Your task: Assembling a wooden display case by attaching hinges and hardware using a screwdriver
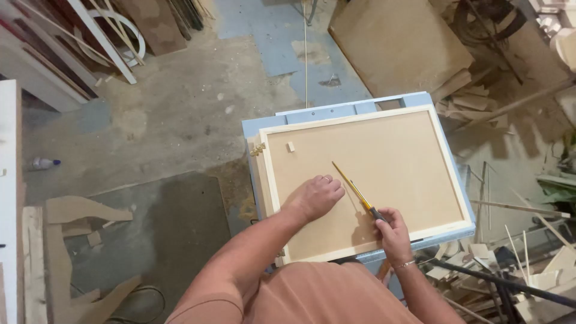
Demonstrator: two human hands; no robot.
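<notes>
left hand: i laid it knuckles-up on the board, fingers curled under and pressed down; it closed on nothing i could make out, it only bore weight so the board would not shift.
right hand: i wrapped it around the dark handle of the tool, thumb on top, fingers pressed together about it, down at about 5 o'clock on the board.
tool: a thin yellow shaft running from my right fist toward 11 o'clock, lying low over the board; its tip ended just beside my left knuckles, so the bracing hand sat close to where the point worked. whether the tip touched the surface i could not tell.
board: a flat tan panel, set inside the frame and lying level in front of me.
frame: pale wood strips around all four edges of the board, standing slightly proud of it.
stand: a blue-grey top under the frame, holding it at working height.
small block: a pale scrap lying loose near the 10 o'clock corner of the board, well apart from both hands.
offcuts: wood pieces heaped on the floor at 2 o'clock.
floor: dusty concrete, scraps at 8 o'clock.
</notes>
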